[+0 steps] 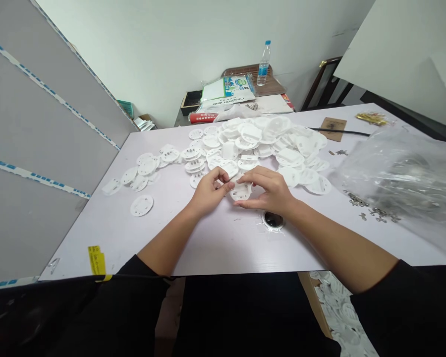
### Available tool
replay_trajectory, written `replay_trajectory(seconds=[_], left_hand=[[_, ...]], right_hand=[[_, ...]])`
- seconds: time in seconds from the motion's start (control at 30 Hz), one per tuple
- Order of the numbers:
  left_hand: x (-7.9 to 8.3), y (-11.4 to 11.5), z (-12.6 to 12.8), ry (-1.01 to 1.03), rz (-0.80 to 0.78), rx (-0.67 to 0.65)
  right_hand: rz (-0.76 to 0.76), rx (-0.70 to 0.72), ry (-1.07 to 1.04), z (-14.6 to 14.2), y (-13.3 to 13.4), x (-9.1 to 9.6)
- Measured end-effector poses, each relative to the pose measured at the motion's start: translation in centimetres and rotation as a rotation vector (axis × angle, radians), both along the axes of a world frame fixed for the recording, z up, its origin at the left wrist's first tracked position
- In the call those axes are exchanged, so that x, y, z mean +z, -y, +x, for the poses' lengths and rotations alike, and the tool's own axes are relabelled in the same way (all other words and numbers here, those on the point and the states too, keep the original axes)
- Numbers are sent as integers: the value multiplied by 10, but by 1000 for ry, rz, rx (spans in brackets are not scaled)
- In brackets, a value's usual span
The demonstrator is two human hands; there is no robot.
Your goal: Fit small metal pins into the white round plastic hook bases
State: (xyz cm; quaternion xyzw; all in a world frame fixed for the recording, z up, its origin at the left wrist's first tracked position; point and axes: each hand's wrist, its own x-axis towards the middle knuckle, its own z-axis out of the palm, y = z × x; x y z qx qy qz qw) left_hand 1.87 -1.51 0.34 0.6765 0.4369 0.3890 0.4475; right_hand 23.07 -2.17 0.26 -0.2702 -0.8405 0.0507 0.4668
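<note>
Black sleeves [405, 302] fill the lower corners of the head view, and both forearms reach up to the middle of the frame. Right hand [267, 189] has a white disc [241, 192] pinched there, thumb at the lower edge, fingers at the upper! Left hand [210, 191] meets it at the upper-left rim, fingertips drawn together; what's between them is too small to tell. Just below the right hand, a dark-faced round piece [273, 219] sits on the bench [208, 248]. Behind, a white disc heap [260, 136]; at right, metal clips [381, 215] beside a clear bag [412, 183].
</note>
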Motion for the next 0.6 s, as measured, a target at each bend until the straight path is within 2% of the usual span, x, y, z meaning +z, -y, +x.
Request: replay_trajectory(seconds=[0.2, 0.33, 0.43, 0.6], left_hand=[[2, -3, -5, 102, -117, -80], [-1, -3, -4, 132, -160, -142], [-2, -1, -5, 122, -192, -225], [-1, 0, -5, 103, -175, -257]], right_hand=[[-43, -50, -25, 3, 1, 4], [-17, 10, -67, 0, 3, 4], [-100, 53, -75, -3, 4, 3], [-173, 114, -46, -5, 5, -1]])
